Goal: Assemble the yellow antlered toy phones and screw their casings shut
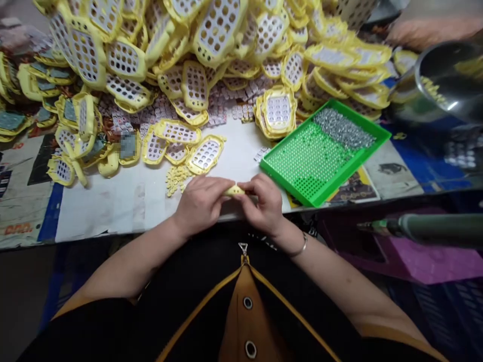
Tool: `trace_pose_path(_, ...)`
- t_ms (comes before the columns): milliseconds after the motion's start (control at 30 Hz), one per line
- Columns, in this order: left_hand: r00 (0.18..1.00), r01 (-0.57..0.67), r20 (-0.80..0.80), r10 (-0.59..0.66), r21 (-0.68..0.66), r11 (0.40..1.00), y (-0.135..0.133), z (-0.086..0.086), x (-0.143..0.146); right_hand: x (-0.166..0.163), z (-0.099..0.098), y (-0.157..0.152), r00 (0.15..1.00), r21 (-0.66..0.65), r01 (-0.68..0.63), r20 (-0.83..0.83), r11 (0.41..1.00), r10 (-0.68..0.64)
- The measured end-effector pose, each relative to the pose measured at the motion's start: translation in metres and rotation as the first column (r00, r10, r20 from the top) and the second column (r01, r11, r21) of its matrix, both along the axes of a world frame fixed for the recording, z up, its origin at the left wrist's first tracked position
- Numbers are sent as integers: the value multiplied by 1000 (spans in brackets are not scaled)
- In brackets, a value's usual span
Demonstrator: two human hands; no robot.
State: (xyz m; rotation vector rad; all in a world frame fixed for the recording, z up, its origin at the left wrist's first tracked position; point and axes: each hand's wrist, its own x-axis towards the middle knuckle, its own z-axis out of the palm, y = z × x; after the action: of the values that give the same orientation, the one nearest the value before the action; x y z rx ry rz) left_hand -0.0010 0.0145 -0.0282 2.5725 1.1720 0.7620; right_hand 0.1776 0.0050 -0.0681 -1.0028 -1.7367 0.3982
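My left hand [202, 201] and my right hand [264, 203] meet at the table's front edge, both closed around one small yellow plastic piece [234, 190] held between their fingertips. Most of that piece is hidden by my fingers. Just beyond my left hand lies a small heap of tiny yellow buttons [176, 178]. A yellow keypad frame [206, 154] with a white perforated insert lies a little farther back. A green tray [302, 188] with a dotted floor and a heap of small silver parts [341, 128] sits to the right of my right hand.
A big pile of yellow keypad frames [211, 45] covers the back of the white table [124, 201]. A shiny metal bowl [441, 85] stands at the far right. A grey-green tool [426, 229] juts in below the table edge on the right.
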Motion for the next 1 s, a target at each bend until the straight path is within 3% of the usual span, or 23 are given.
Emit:
trace_pose_path(133,999,28,-19,-30,-95,995,6,-1,-8,5,-2,1,991,-122,-73,-119,990,59)
trace_pose_path(267,998,-62,-29,61,-34,997,7,-1,-20,17,-3,-2,982,-232,-80,-186,969,36)
trace_pose_path(400,1000,-5,-5,5,24,1000,3,-5,-25,18,1,-4,996,-67,-75,37,995,77)
trace_pose_path(467,1000,0,-1,0,89,996,0,-8,-23,14,3,-5,988,31,-45,148,999,40)
trace_pose_path(567,999,-20,29,14,188,982,-2,-11,-20,8,3,-5,982,119,28,184,993,-50)
trace_pose_path(733,989,21,144,-40,129,991,0,-16,-26,12,2,-4,979,102,-19,202,995,-2)
trace_pose_path(833,986,17,164,-28,63,998,0,-18,-31,14,10,-2,943,131,-4,331,991,-40)
trace_pose_path(1000,994,-12,111,3,79,997,-5,-22,-30,2,21,1,868,176,21,485,984,-105)
